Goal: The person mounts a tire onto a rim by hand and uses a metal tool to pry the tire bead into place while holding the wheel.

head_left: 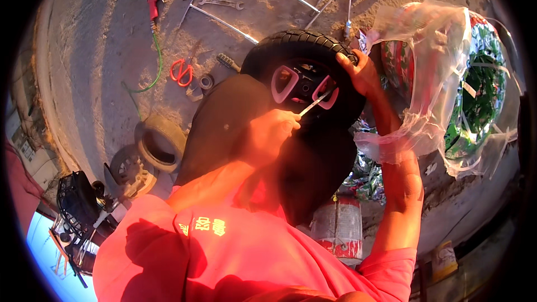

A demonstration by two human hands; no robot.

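Observation:
A black tire (279, 41) on a wheel (305, 86) with a dark hub and pink-edged openings rests upright or tilted against my dark-clothed legs, in the middle. My left hand (282, 130) holds a thin silver metal bar (313, 104) whose far tip reaches into the wheel's right opening; whether it touches anything inside I cannot tell. My right hand (358, 75) grips the tire's tread at its upper right, fingers curled over it. Just right of that hand lies a large bundle (425, 50) in clear plastic, with green and red patterned wrapping.
Metal frames and wrenches (221, 3), an air gun (154, 8) with green hose, red-handled scissors (182, 72) and a tape roll (206, 82) lie on the dusty ground above. An old tire (159, 140) and a wheel part (134, 173) sit left; a bucket (335, 226) stands lower right.

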